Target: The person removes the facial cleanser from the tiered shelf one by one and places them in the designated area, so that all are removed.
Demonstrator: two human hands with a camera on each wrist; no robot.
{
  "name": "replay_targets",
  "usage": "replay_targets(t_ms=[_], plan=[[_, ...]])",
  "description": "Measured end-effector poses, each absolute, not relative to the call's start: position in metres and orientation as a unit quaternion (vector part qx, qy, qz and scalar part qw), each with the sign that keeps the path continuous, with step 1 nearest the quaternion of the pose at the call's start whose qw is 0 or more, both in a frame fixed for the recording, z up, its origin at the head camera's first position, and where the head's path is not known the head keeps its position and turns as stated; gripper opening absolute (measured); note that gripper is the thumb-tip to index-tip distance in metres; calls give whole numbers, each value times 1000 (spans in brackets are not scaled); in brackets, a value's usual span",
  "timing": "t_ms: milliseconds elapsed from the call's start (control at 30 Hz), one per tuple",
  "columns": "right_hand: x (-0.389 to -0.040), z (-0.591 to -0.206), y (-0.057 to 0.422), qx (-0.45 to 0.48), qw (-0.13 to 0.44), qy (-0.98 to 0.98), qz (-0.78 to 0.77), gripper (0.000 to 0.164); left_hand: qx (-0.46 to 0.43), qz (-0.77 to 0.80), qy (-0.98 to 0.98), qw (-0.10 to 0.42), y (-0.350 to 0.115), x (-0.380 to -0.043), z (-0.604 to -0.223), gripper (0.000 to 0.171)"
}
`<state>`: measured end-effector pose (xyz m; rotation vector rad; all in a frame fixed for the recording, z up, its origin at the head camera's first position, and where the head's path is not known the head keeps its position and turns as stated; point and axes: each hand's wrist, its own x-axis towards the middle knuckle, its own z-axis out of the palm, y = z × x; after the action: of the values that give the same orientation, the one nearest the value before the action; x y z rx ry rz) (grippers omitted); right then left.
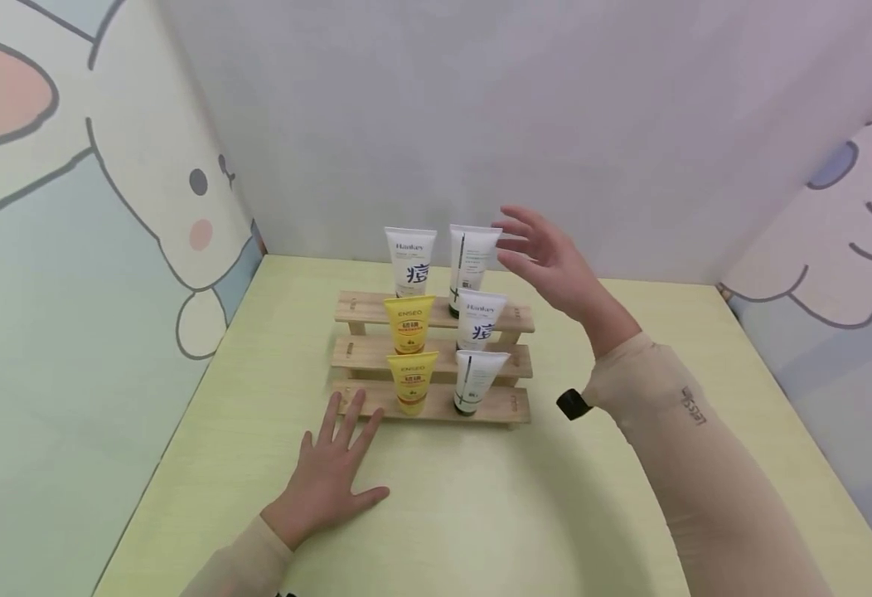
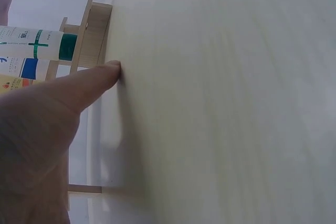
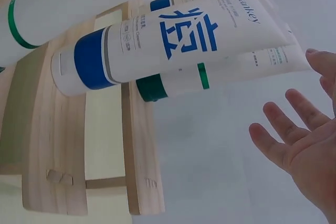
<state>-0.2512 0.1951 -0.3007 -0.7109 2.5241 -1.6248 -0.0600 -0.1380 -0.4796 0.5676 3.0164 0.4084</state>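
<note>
On the tabletop stands a three-step wooden rack (image 1: 361, 352) bearing several squeeze tubes, two to a step. At the top right is a white tube with green markings (image 1: 475, 257); my right hand (image 1: 551, 261) is beside its upper end, fingers loosely bent and apart, holding nothing. A white Hankey tube (image 1: 409, 261) stands top left, another Hankey tube (image 3: 147, 48) on the middle step. Two yellow tubes (image 1: 409, 327) fill the left of the lower steps. A white-and-green tube (image 1: 477, 381) is bottom right. My left hand (image 1: 327, 477) rests spread out, fingertips at the rack's lower left corner.
Pale wood-grain tabletop (image 1: 436, 514) surrounds the rack. A plain white wall (image 1: 436, 124) rises behind it. Side walls with cartoon animals (image 1: 152, 166) stand left and right. A small black object (image 1: 574, 404) is at my right wrist.
</note>
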Motion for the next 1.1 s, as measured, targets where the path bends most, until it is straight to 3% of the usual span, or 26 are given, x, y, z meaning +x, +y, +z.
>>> replay_targets(t_ms=[300, 633, 1100], plan=[[-255, -300, 172, -229, 50, 813, -533, 54, 181, 135, 974, 22, -138, -59, -480, 106], [-254, -301, 161, -199, 35, 825, -529, 44, 179, 131, 975, 22, -137, -59, -479, 106], [-253, -290, 200, -145, -14, 812, -564, 41, 181, 127, 975, 15, -137, -59, -481, 107]])
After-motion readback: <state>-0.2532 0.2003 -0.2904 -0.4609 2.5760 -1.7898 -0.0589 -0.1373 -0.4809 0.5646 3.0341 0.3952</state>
